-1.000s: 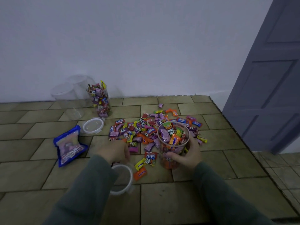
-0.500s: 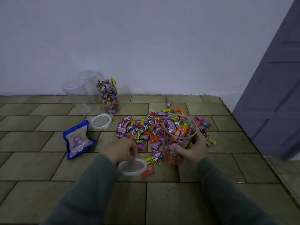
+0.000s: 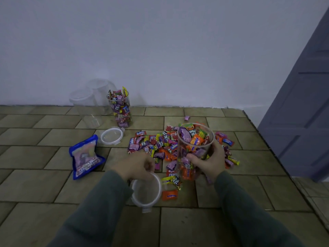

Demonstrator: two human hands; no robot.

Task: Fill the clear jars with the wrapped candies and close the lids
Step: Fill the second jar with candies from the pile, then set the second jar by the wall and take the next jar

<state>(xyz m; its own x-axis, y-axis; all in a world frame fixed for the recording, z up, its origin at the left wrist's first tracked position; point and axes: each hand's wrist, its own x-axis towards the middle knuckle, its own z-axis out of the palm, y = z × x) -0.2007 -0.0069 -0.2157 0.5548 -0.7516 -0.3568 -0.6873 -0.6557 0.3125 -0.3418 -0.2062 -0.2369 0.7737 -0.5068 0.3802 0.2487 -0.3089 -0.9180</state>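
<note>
My right hand point(image 3: 210, 162) grips a clear jar point(image 3: 195, 138) filled to the brim with wrapped candies, standing upright on the tiled floor. My left hand point(image 3: 137, 166) holds a clear round lid point(image 3: 146, 192) by its far rim, just left of that jar. A pile of loose wrapped candies point(image 3: 160, 143) lies behind and around the jar. Against the wall stands a second candy-filled jar point(image 3: 120, 109) without a lid, next to two empty clear jars point(image 3: 87, 107). Another clear lid point(image 3: 111, 135) lies flat on the floor.
A blue candy bag point(image 3: 85, 156) lies on the floor at the left. A white wall runs along the back and a grey-blue door point(image 3: 302, 104) stands at the right. The tiled platform ends in an edge at the right.
The left hand has picked up the lid and drawn it toward me, tilting it. The right hand keeps its hold on the full jar. The camera view shifted slightly.
</note>
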